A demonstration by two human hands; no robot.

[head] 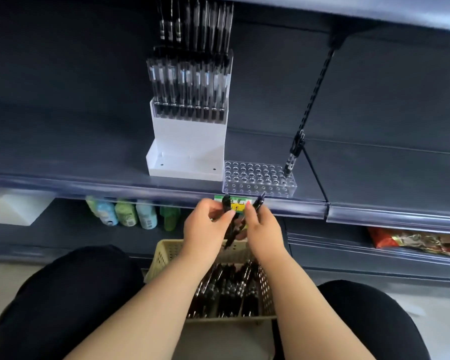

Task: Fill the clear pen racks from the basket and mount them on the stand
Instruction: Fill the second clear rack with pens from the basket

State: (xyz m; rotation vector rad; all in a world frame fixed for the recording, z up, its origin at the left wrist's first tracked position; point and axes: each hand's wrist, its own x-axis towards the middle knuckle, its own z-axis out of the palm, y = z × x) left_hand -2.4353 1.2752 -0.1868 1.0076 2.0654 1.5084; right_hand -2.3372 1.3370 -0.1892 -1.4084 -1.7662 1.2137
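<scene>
A cream perforated basket (164, 258) full of black pens (226, 289) stands on the floor between my knees. Above it my left hand (205, 227) grips a bunch of black pens, and my right hand (260, 227) pinches one black pen (258, 201) that points up. On the shelf a clear pen rack (260, 179) with many holes holds a single pen at its right end. To its left the white stand (190, 141) carries a clear rack (190, 84) filled with black pens.
The dark shelf (89, 157) has a front rail with a yellow-green price tag (238, 203) just behind my hands. Bottles (130, 214) and a white box (13, 209) sit on the lower shelf at left, red packets (416, 240) at right. A slotted black upright (312, 100) rises right of the rack.
</scene>
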